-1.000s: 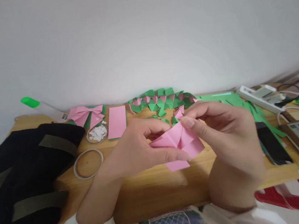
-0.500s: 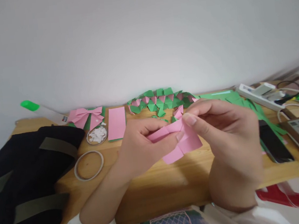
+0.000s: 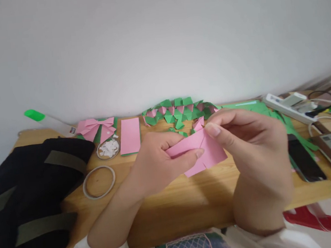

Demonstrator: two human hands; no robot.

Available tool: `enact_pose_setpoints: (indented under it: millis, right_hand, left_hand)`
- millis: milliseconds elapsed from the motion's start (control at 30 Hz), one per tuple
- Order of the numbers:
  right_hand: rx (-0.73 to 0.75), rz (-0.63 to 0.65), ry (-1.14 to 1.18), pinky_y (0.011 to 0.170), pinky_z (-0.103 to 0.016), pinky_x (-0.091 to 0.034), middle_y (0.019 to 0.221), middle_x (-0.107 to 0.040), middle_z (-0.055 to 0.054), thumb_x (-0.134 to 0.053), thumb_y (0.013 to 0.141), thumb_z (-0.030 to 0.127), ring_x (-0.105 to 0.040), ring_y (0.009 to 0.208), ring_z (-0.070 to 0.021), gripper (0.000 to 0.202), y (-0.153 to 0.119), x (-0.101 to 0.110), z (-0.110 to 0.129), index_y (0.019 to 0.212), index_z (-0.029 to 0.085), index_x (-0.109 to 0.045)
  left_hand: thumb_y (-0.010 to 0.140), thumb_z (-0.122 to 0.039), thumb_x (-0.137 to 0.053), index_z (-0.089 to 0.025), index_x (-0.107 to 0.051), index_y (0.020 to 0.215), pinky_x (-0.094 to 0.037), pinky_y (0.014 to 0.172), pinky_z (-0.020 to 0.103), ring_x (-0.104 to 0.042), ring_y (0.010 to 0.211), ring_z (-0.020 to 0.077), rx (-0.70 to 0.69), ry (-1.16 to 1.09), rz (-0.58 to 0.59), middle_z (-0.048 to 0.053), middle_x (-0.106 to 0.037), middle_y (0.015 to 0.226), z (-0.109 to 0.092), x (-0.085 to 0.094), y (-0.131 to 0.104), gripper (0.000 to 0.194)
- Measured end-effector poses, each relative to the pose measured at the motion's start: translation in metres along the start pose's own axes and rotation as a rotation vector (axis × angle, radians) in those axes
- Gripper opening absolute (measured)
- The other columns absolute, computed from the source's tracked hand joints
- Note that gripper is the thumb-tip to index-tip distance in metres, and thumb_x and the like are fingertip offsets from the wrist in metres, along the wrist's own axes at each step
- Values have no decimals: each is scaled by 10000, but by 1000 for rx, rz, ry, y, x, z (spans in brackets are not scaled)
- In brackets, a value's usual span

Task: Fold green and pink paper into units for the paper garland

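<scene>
A folded piece of pink paper (image 3: 214, 152) with crease lines is held above the wooden table between both hands. My left hand (image 3: 163, 161) pinches it from the left, thumb on the near face and the fingers behind. At the paper's upper right edge, my right hand (image 3: 251, 150) grips it between thumb and index finger. Just behind the paper lies a small pink and green folded piece (image 3: 198, 123), partly hidden. Farther back, against the wall, sits a curved chain of green and pink folded paper (image 3: 175, 109).
Left lie a pink paper bow (image 3: 96, 129), a stack of pink sheets (image 3: 129, 136), a ring of white scraps (image 3: 109, 148), a tape roll (image 3: 99, 182) and a black cloth item (image 3: 38, 184). Right are green paper strips (image 3: 294, 130), a phone (image 3: 307, 160) and a power strip (image 3: 288, 108).
The pink paper's near flap has shifted slightly right and up, and its upper strip looks flatter. Both hands keep nearly the same grip, and the whole view has moved a little.
</scene>
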State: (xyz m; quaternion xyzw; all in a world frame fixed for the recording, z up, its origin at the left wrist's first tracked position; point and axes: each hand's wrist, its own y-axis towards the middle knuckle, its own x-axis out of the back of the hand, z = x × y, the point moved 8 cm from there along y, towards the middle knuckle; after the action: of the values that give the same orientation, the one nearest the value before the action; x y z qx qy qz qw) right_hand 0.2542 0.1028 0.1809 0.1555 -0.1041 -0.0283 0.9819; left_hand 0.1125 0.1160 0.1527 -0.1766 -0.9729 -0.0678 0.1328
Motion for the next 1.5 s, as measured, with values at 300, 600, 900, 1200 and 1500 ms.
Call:
enact_pose_setpoints:
  millis: [300,600,900,1200,1500]
  right_hand:
    - [-14,192,1,657,-314,-471,684,-675,14,-764,781,262,-594,663,-144,135,1,-15,0,674,226,-690]
    - [65,33,158,653,-292,-502,702,-684,32,-721,814,167,-616,676,-124,145,5,-11,-6,714,271,-729]
    - [51,-12,50,572,-235,-471,718,-666,19,-613,908,346,-588,647,-113,165,3,-7,-9,827,258,-727]
    - [53,205,-18,556,-240,-450,666,-629,16,-645,843,175,-552,623,-106,80,7,-15,-8,782,192,-693]
    - [351,-126,-106,765,-324,-482,1109,-598,-50,-618,890,216,-559,1024,-190,282,-7,3,22,1153,301,-673]
  left_hand:
    - [735,-176,-595,-185,-252,508,-120,395,227,-211,456,53,-67,52,10,-63,-232,498,-6,6,-1,411]
    - [772,-244,-641,-183,-235,513,-112,384,233,-196,452,52,-24,102,73,-62,-212,492,-1,3,-2,485]
    - [786,-305,-681,-158,-440,496,-208,425,201,-299,484,55,-25,-76,-172,-57,-338,508,9,15,4,404]
    - [747,-237,-746,-192,-710,886,-498,534,177,-619,579,96,-49,-469,-283,-35,-673,629,20,31,10,150]
    - [770,-145,-700,-198,-623,814,-499,437,143,-599,440,78,-77,-526,-375,-63,-667,528,15,41,5,103]
